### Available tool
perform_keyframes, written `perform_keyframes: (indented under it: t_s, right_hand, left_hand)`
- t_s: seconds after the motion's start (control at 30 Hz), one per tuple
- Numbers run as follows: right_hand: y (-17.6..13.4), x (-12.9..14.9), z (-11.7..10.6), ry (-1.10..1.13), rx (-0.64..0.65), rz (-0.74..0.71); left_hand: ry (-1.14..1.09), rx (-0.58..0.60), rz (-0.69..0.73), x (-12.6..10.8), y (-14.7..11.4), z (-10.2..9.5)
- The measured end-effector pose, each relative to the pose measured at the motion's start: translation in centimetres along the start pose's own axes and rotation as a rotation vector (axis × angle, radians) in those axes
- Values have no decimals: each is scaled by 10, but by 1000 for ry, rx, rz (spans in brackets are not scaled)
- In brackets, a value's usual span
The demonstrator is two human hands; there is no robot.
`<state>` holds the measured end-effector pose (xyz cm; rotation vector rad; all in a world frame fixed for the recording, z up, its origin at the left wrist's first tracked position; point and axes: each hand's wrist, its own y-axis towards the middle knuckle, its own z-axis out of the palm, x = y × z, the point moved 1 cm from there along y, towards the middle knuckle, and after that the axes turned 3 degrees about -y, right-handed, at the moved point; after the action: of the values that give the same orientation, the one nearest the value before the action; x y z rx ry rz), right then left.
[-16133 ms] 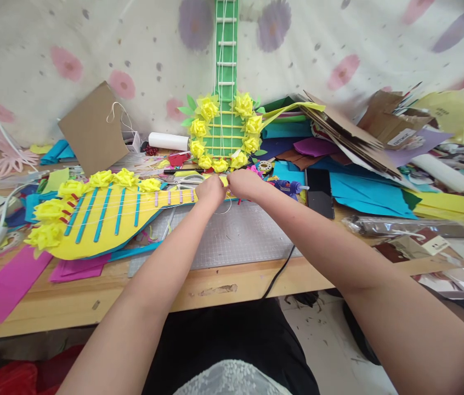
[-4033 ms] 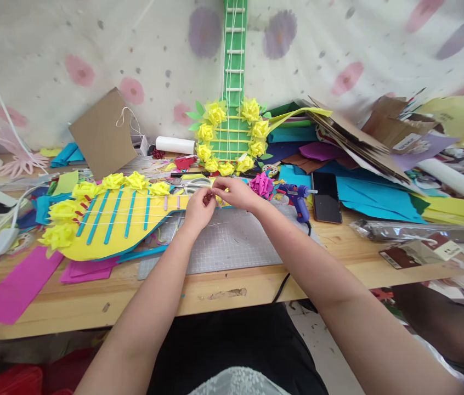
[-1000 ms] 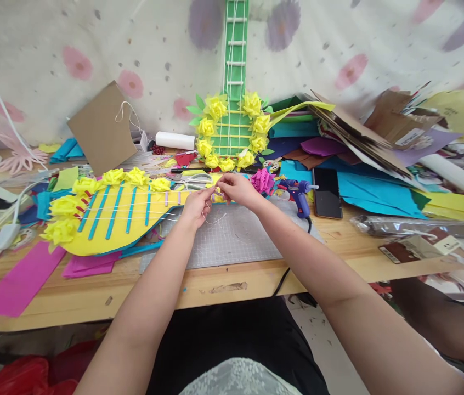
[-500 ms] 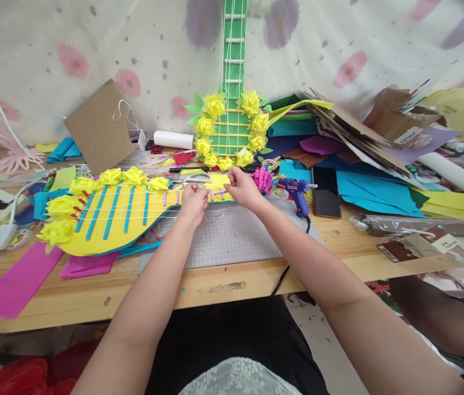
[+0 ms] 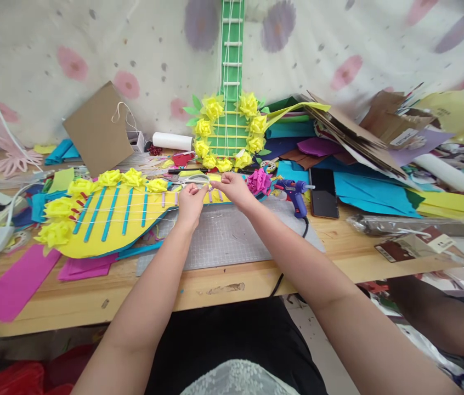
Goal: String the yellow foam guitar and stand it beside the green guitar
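Observation:
A yellow paper guitar [image 5: 104, 236] lies on its side across the table, with blue strips, yellow paper flowers [image 5: 59, 208] and white strings [image 5: 92, 221] along it. Over its neck, my left hand [image 5: 191, 206] is closed in a pinch on a white string; a loose string end trails below it. My right hand [image 5: 235, 189] is also pinched closed, its fingertips close to the left ones; what it holds is too small to make out. Small purple strips [image 5: 164, 199] cross the neck. Just behind the hands lie scissors [image 5: 193, 180].
A green guitar [image 5: 232, 120] ringed with yellow flowers stands against the curtain. To the right are a magenta flower [image 5: 259, 181], a blue glue gun [image 5: 295, 196] and a phone [image 5: 323, 192]. A grey cutting mat [image 5: 232, 241] lies in front; cardboard [image 5: 98, 129] leans behind.
My right hand has moved left along the neck, bringing its fingertips close to my left hand's. The left hand has stayed nearly in place, still pinched. The view has shifted slightly.

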<state>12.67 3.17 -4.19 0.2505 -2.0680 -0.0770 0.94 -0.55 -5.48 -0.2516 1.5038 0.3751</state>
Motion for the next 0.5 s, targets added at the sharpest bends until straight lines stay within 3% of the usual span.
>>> perform_keyframes:
  t_s: [0.1, 0.27, 0.5]
  right_hand:
    - [0, 4, 9, 53, -23, -7]
    - [-1, 12, 11, -51, -38, -70]
    - [6, 10, 11, -152, -9, -110]
  left_hand:
    - [-81, -17, 34, 1, 0, 3]
    - [-4, -19, 175, 2, 2, 3]
    - [118, -13, 181, 9, 9, -7]
